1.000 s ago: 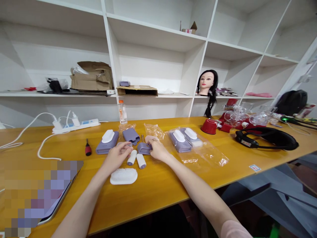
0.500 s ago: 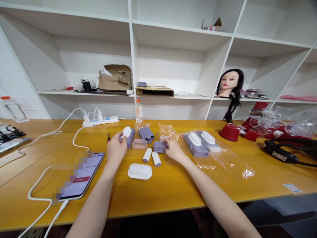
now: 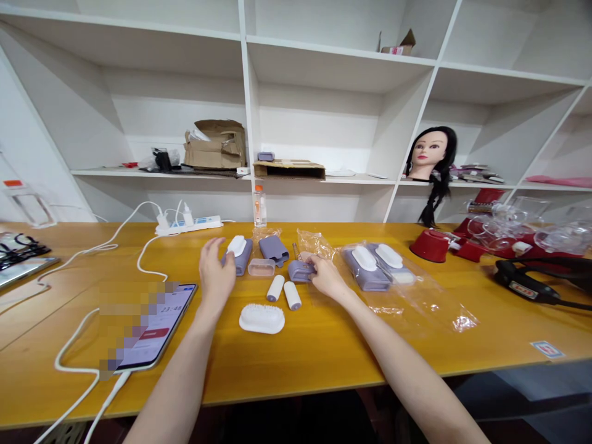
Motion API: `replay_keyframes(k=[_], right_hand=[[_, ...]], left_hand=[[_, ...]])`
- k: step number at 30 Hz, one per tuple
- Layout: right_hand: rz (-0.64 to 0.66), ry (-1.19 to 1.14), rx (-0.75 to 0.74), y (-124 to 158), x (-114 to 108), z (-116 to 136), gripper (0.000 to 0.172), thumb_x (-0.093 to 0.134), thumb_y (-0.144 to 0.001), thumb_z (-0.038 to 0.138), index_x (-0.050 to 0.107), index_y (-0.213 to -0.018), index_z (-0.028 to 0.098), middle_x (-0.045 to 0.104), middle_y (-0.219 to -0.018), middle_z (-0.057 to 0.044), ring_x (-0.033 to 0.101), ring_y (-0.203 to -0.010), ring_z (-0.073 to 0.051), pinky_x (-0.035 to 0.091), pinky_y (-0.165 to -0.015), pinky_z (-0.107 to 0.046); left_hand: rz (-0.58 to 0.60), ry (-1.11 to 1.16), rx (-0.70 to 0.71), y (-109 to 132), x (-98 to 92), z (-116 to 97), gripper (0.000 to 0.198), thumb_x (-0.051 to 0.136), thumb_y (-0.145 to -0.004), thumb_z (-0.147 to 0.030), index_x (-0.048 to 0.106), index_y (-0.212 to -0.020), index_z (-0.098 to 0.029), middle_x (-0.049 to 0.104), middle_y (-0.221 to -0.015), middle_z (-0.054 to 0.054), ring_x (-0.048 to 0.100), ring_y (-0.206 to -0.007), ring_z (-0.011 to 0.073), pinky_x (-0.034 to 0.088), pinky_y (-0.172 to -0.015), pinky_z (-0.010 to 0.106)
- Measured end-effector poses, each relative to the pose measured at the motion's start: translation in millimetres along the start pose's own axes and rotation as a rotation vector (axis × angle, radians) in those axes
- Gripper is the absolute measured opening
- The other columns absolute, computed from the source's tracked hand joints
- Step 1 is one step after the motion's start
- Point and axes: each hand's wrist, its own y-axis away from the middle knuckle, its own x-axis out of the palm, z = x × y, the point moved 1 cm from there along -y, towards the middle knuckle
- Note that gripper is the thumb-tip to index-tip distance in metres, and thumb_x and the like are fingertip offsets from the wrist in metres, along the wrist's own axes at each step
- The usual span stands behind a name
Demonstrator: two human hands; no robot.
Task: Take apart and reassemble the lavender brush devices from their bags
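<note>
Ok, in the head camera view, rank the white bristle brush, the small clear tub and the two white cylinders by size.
White bristle brush, then small clear tub, then one white cylinder and another white cylinder, which look alike, so unranked.

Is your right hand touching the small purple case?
Touching: the head view shows the right hand resting on the small purple case, with no gap between them.

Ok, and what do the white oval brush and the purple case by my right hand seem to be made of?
The white oval brush looks like matte moulded plastic, and its dense small nubs could be soft plastic or silicone; the look leaves that open. The purple case looks like moulded plastic, with a smooth, even, low-sheen surface.
</note>
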Motion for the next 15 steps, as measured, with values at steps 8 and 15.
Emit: replay_keyframes(k=[8, 15], right_hand=[[0.016, 0.04, 0.013, -0.3, 2.1, -1.8, 0.038, 0.047, -0.065, 0.001, 0.057, -0.097, 0.017, 0.059, -0.105, -0.009, 0.056, -0.096, -0.02, 0.038, -0.08, -0.027], [0.046, 0.091, 0.025, 1.1, 4.6, -0.8, 0.043, 0.045, -0.065, -0.001, 0.057, -0.102, 0.017, 0.057, -0.11, -0.01, 0.058, -0.094, -0.022, 0.039, -0.078, -0.029]], left_hand=[[0.101, -0.041, 0.015, 5.8, 5.9, -7.6, 0.024, 0.05, -0.076, -0.026, 0.066, -0.092, -0.017, 0.061, -0.113, 0.01, 0.058, -0.104, 0.0246, 0.043, -0.094, 0.04], [0.283, -0.235, -0.075, 7.6, 5.8, -4.9, 0.027, 0.048, -0.078, -0.027, 0.065, -0.097, -0.018, 0.06, -0.116, 0.011, 0.058, -0.103, 0.0261, 0.042, -0.093, 0.039]])
